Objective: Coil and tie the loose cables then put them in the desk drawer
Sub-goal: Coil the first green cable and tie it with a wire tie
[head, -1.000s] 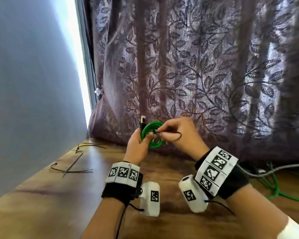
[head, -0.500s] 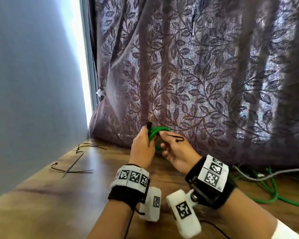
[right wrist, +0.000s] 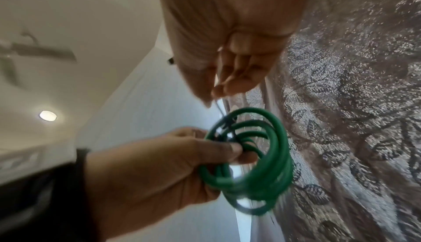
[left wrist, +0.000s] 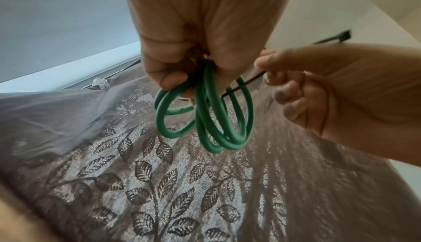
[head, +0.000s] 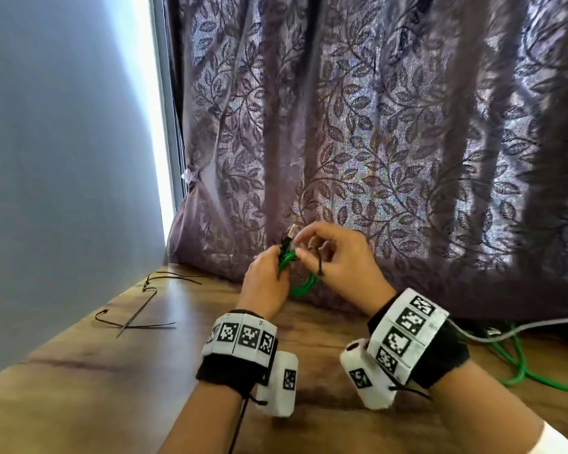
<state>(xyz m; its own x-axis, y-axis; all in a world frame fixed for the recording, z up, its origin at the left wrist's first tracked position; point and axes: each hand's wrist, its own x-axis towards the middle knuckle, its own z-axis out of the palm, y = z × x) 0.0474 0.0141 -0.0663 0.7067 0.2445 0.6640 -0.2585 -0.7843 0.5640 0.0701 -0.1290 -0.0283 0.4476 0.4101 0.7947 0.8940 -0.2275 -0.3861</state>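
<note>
My left hand point(head: 269, 280) grips a coiled green cable point(head: 300, 286) above the wooden desk point(head: 145, 371), its metal plug point(head: 291, 231) sticking up past the fingers. In the left wrist view the green cable point(left wrist: 218, 120) hangs in several loops below the left hand point(left wrist: 189, 66). My right hand point(head: 338, 257) pinches a thin black cable tie point(left wrist: 246, 84) that passes through the loops. The right wrist view shows the green cable point(right wrist: 262, 165) held by the left hand point(right wrist: 159, 165) and the right hand point(right wrist: 227, 76) pinching the tie just above it.
Several loose black cable ties point(head: 141, 306) lie on the desk at the left, near the grey wall. More green cable point(head: 522, 365) and a grey cable point(head: 512, 329) trail at the right. A patterned purple curtain point(head: 374, 142) hangs close behind the hands.
The coil has turned from facing me to edge-on in the left hand. My right hand has moved up to the top of the coil with the tie.
</note>
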